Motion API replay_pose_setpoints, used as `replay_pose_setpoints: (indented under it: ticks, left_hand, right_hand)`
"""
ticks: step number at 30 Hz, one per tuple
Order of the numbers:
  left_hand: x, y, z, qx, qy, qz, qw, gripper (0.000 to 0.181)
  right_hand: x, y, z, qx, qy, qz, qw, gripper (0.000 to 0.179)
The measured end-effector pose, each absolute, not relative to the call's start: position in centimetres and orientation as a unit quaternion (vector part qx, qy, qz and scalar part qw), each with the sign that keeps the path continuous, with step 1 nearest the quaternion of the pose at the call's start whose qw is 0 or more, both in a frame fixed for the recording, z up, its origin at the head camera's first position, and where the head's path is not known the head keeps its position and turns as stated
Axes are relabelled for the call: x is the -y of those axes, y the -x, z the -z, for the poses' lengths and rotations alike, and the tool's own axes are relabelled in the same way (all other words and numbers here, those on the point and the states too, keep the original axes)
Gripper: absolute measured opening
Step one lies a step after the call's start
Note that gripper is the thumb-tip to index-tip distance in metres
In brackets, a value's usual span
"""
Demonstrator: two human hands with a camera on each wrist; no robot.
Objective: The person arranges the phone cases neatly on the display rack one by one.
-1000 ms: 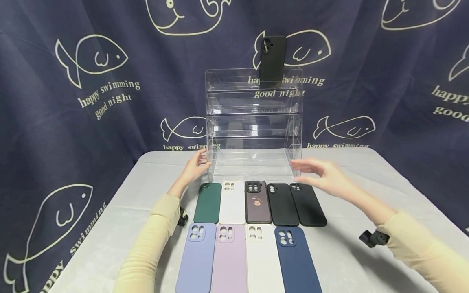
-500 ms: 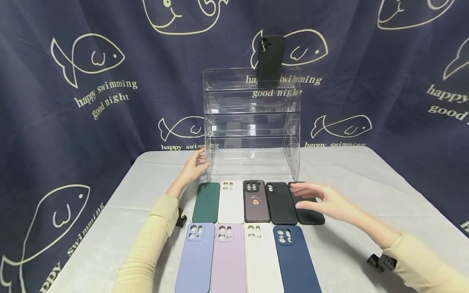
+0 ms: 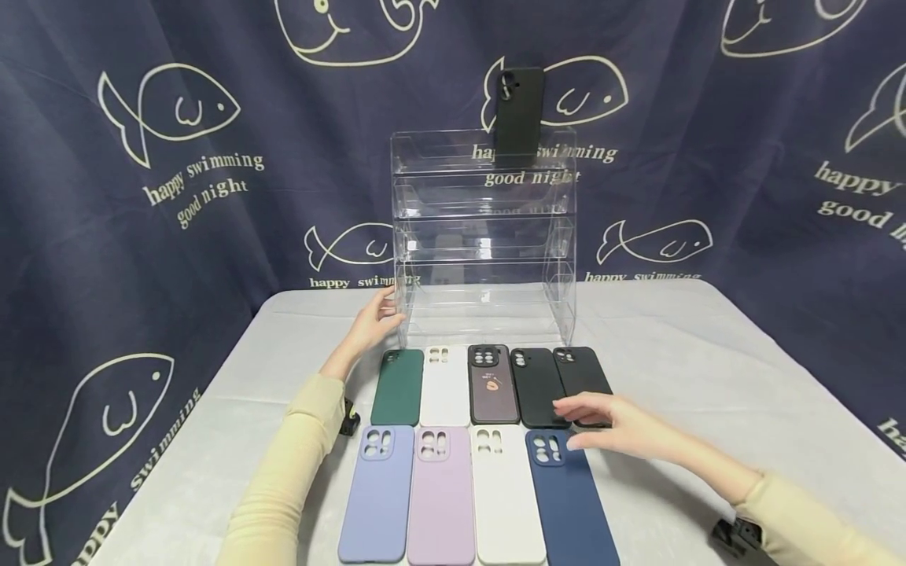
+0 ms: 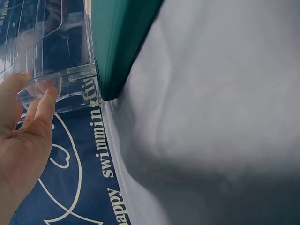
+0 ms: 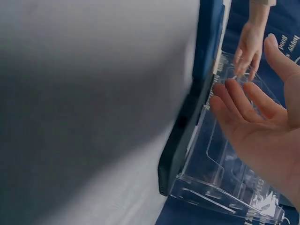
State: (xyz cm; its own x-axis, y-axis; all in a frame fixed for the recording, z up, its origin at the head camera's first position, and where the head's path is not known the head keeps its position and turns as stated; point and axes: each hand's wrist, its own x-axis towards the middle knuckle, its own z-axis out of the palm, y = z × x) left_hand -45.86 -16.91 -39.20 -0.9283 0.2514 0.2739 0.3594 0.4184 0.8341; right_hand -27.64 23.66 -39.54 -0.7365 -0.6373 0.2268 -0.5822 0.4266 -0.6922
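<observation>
My left hand [image 3: 368,326] grips the left side edge of a clear tiered display rack [image 3: 484,271], thumb and fingers about the panel in the left wrist view. My right hand [image 3: 626,426], fingers loosely bent and holding nothing, hovers over the top of a navy phone case [image 3: 576,503] and the lower end of a black phone case [image 3: 582,369]. Another black phone case [image 3: 541,389] lies just left of that. A further black phone case [image 3: 519,118] stands upright in the rack's top tier, right of its middle.
The back row also has a green phone case [image 3: 398,389], a white one [image 3: 444,389] and a dark patterned one [image 3: 493,393]. In front lie periwinkle [image 3: 377,499], lilac [image 3: 442,503] and white phone cases [image 3: 508,503]. A fish-print curtain [image 3: 191,259] hangs behind the table [image 3: 679,346].
My right hand has moved from the rack's right side down toward me, over the black and navy cases. My left hand stays at the rack. The head view has shifted slightly.
</observation>
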Motion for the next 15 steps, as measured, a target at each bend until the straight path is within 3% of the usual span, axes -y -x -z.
replay_pose_setpoints:
  ticks: [15]
  left_hand:
    - [16.83, 45.71, 39.09, 0.84, 0.174, 0.511, 0.046, 0.064]
  right_hand:
    - [-24.46, 26.6, 40.36, -0.854, 0.339, 0.388, 0.071, 0.041]
